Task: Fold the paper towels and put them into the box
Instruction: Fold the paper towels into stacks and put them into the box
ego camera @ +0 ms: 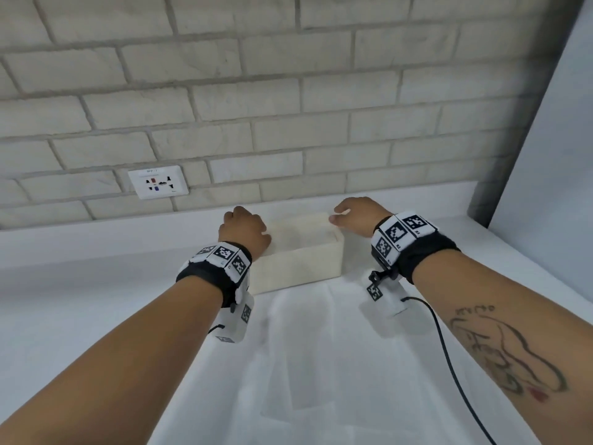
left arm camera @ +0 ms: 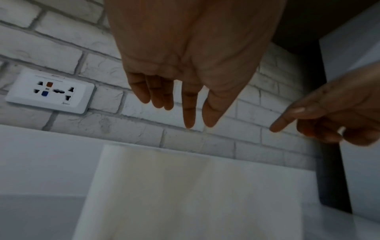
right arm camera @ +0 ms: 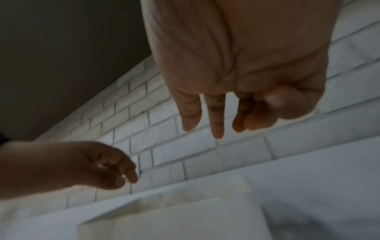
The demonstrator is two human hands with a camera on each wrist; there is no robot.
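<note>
Two bare hands hover over a cream, rectangular open-topped box at frame centre on a smooth white counter. The left hand and right hand hang with loosely extended fingers, each grip empty. Pale sheets inside the box are too blurred to identify.

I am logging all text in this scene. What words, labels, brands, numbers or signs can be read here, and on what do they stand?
White wall socket plate, top label strip: too blurred to read.
White wall socket plate, small brand mark at its lower right corner: too small to read.
Black-and-white square marker tags on the wristbands: coded patterns, no readable words.
Forearm tattoo: script, not legible.
Cream rectangular box: no text visible.
</note>
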